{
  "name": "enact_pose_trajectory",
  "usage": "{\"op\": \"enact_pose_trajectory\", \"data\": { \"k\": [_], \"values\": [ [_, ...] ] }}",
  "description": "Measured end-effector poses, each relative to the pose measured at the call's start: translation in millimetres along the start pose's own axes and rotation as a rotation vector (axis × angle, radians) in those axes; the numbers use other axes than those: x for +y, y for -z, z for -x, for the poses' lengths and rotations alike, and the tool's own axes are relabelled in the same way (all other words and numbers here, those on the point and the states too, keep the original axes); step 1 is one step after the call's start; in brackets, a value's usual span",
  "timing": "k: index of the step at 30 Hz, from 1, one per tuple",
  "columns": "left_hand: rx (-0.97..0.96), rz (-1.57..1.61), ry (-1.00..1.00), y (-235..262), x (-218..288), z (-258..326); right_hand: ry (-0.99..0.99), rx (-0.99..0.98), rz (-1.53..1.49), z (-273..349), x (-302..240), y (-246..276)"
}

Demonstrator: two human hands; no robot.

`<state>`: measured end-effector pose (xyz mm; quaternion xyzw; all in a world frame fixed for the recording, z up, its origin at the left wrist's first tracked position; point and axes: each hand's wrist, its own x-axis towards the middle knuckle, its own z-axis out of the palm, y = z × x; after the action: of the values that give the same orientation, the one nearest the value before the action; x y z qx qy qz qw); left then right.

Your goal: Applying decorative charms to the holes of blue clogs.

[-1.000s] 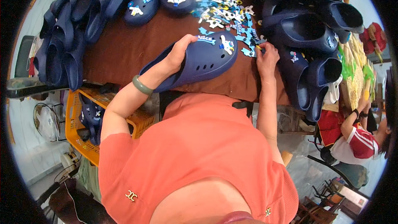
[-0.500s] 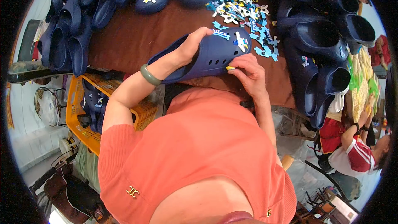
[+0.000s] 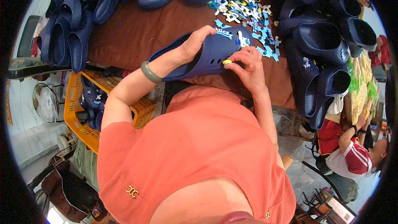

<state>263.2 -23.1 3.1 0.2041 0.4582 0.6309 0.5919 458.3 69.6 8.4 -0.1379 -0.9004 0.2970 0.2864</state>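
A dark navy clog (image 3: 209,54) lies on its side in front of me, its toe to the right. Across its upper sit a blue banner-shaped charm (image 3: 224,32) and a white figure charm (image 3: 243,40). My left hand (image 3: 191,49) is closed round the clog's heel-side opening, thumb and fingers gripping the rim. My right hand (image 3: 248,64) pinches a small yellow charm (image 3: 226,62) between thumb and finger, against the row of side holes. Part of that charm is hidden by the fingertips.
Loose charms (image 3: 238,6) are heaped on the brown cloth (image 3: 120,37) beyond the clog. More navy clogs stand at the left (image 3: 78,41) and right (image 3: 319,41). A yellow crate (image 3: 83,130) holding clogs is at my lower left. Another person (image 3: 356,155) sits at the far right.
My right hand has moved slightly up and left with the yellow charm, which now sits closer to the side holes. The left hand keeps its hold on the clog.
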Motion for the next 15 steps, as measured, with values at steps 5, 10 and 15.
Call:
{"op": "enact_pose_trajectory", "data": {
  "k": [5, 10, 15],
  "values": [
    [-0.068, 0.04, 0.038, -8, 8, 6, 0.024, 0.04, -0.014, -1, -1, -3],
    [-0.018, -0.038, -0.013, -9, 5, 8, 0.033, 0.03, 0.139, 4, -5, 2],
    [0.001, -0.045, 0.019, -16, 11, 10, -0.157, -0.063, 0.169, -4, -12, 9]
  ]
}}
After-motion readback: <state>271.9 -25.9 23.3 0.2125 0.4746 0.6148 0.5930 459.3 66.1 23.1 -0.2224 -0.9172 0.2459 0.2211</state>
